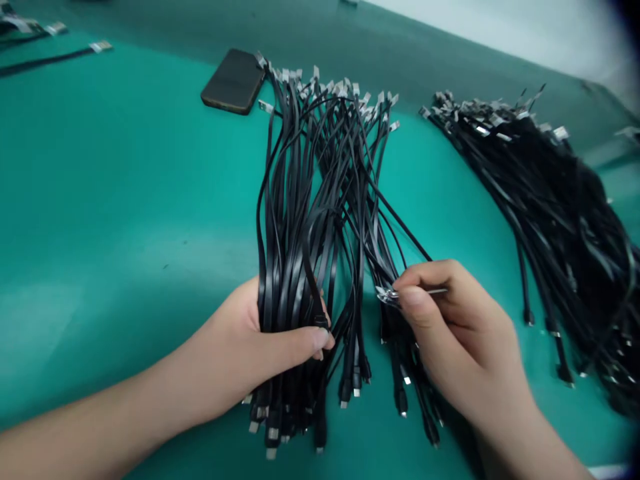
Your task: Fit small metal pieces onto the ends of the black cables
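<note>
Many flat black cables [293, 220] with metal plugs at both ends lie in a spread bundle at the centre. My left hand [260, 347] is wrapped round the left part of this bundle near its lower end, with the thumb across the front. One cable end stands up beside the thumb tip. My right hand [450, 320] pinches a small, thin silvery piece [390, 295] between thumb and forefinger, over the bundle's right strands. Whether that piece is a tie or a cable plug is too small to tell.
A dark flat rectangular object [233, 81] lies at the back, left of the plugs. A larger pile of black cables [560, 200] spreads over the right side. More cable ends [60, 61] lie at the far left on the green table [110, 200].
</note>
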### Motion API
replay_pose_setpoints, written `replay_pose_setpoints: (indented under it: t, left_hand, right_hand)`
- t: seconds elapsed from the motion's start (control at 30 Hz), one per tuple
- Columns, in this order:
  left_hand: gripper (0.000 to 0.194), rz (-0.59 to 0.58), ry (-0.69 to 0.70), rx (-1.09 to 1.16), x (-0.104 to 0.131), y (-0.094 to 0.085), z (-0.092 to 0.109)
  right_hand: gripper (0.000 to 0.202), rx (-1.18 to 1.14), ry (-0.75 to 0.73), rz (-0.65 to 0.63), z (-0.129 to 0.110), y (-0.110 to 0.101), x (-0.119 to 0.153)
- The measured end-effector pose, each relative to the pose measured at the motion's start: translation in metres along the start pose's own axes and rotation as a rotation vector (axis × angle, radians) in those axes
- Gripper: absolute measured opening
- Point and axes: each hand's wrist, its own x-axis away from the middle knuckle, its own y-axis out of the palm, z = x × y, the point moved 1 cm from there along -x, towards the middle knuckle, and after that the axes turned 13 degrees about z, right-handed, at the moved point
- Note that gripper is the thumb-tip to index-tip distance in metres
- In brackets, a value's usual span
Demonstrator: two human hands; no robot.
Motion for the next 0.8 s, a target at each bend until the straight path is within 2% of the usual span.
replay_pose_setpoints:
  t: [0.23,0.33,0.47,0.5,0.57,0.63,0.77,0.8]
  left_hand:
    - [0.010,0.042,-0.110,-0.050,0.007,0.001,0.010]
    - [0.012,0.045,-0.085,-0.046,0.007,0.001,0.011]
    - [0.013,0.029,-0.067,-0.007,0.007,0.000,0.008]
    - [0.015,0.021,-0.064,0.005,0.006,0.000,0.007]
    - [0.018,0.000,-0.050,0.042,0.003,-0.002,0.002]
    - [0.021,-0.035,-0.020,0.097,0.000,-0.003,-0.004]
    - [0.021,-0.078,0.032,0.165,-0.004,-0.003,-0.009]
    - [0.021,-0.072,0.030,0.161,-0.004,-0.002,-0.008]
  right_hand:
    - [0.030,0.224,-0.022,-0.249,0.009,-0.005,-0.016]
    - [0.034,0.283,0.004,-0.258,0.011,-0.004,-0.018]
    - [0.035,0.061,0.156,0.021,0.017,-0.011,-0.019]
    - [0.034,-0.025,0.196,0.054,0.019,-0.012,-0.019]
    - [0.029,-0.166,0.259,0.007,0.022,-0.013,-0.019]
    - [0.023,-0.242,0.259,-0.090,0.019,-0.013,-0.018]
    - [0.020,-0.377,0.195,-0.197,-0.010,-0.014,0.001]
    - [0.023,-0.432,0.204,-0.281,-0.019,-0.013,0.009]
